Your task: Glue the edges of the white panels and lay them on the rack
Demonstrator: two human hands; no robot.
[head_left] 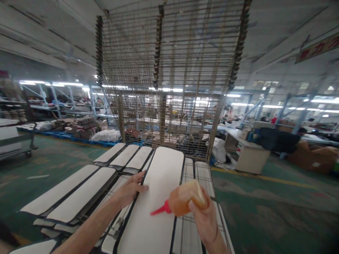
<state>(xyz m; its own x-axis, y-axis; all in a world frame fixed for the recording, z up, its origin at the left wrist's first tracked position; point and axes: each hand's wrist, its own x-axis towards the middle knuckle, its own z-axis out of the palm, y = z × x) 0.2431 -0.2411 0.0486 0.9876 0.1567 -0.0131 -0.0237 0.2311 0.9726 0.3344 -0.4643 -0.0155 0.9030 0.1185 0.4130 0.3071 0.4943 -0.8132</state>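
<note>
My right hand (205, 217) grips an orange squeeze bottle (186, 201) with a red nozzle that points left over a long white panel with a dark edge (159, 197). My left hand (131, 188) rests on the panel's left edge, fingers curled over the rim and thumb on top. The panel lies on a wire rack shelf (201, 176) in front of me.
More white panels (79, 194) lie in rows to the left on the rack. Raised wire shelves (172, 70) stand tilted up behind. A white desk (246, 151), pallets of stacked goods (82, 128) and green floor (265, 208) surround the rack. A grey cart (16, 139) is far left.
</note>
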